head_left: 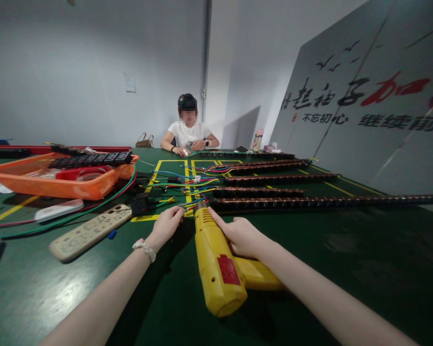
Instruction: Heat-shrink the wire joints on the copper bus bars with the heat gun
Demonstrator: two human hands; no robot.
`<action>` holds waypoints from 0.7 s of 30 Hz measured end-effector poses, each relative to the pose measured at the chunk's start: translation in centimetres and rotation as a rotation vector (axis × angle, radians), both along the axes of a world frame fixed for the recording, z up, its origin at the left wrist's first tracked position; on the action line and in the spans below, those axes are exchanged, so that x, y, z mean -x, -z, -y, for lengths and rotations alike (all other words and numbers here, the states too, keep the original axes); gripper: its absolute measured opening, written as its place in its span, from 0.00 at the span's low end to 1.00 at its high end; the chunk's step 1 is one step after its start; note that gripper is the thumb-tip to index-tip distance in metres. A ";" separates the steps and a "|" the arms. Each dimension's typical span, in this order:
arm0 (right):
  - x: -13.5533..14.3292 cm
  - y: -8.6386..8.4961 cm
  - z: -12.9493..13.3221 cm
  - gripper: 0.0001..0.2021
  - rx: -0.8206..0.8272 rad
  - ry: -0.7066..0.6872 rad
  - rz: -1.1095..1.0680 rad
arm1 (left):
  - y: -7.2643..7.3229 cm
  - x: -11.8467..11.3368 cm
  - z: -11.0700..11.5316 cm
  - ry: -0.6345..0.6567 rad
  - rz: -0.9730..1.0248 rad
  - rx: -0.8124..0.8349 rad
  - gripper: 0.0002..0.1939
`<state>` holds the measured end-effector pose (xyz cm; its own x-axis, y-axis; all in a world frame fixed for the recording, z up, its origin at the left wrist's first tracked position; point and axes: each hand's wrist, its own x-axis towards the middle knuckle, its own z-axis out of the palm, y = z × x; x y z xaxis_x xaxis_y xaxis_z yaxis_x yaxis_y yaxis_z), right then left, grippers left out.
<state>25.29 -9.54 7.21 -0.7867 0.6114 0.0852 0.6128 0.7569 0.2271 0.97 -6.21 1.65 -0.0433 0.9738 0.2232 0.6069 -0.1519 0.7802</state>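
Observation:
My right hand [242,235] is wrapped round a yellow heat gun [216,259], which lies tilted with its nozzle pointing away from me. Just left of the nozzle, my left hand [167,225] is closed in a pinch on thin coloured wires [190,206]. These wires run to the left end of a long dark strip [310,202] with evenly spaced segments. The exact spot between my left fingertips is too small to make out. Close to my left wrist lies a beige power strip [90,233] with a black plug [139,205] at its far end.
More wired strips [281,179] lie in rows beyond. On the left stand an orange basket [94,190] holding dark parts, a white oblong device [59,210] and trailing green and red cables. A small blue piece [112,234] is near the power strip. A co-worker [188,132] sits across the green table [346,288].

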 end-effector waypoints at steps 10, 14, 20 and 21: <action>-0.7 -1.0 0.2 0.14 -0.009 0.218 0.067 | -0.2 0.0 0.1 -0.021 0.015 0.015 0.17; -0.5 -1.3 0.3 0.08 0.024 0.201 0.094 | -0.3 -0.1 0.3 -0.035 0.017 0.024 0.17; 0.2 -1.4 0.5 0.06 0.078 0.131 0.062 | -0.5 -0.2 0.3 -0.045 0.024 0.030 0.18; 0.4 -1.3 0.6 0.06 0.079 0.115 0.064 | -0.4 -0.2 0.3 -0.044 0.020 0.025 0.18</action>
<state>24.89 -10.10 8.52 -0.7136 0.7004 -0.0144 0.6825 0.6998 0.2109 1.15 -6.48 2.06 -0.0903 0.9761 0.1978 0.5971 -0.1059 0.7952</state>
